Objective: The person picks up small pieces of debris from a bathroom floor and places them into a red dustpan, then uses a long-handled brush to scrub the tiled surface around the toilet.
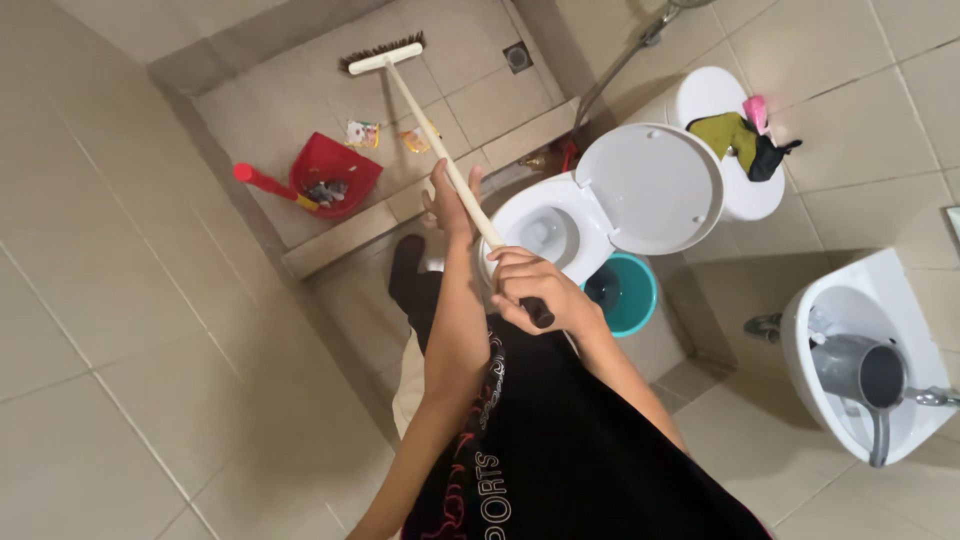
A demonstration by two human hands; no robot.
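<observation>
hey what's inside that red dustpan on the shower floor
The red dustpan holds a small pile of dark and pale swept-up bits near its middle. What they are is too small to tell; anything beneath the pile is hidden.

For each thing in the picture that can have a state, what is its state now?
Toilet lid: raised, bowl open.
Broom: head on the shower floor, handle held by left hand and right hand.
Red dustpan: on the floor, debris inside.
Teal bucket: upright beside the toilet.
Metal pitcher: lying in the sink.
</observation>
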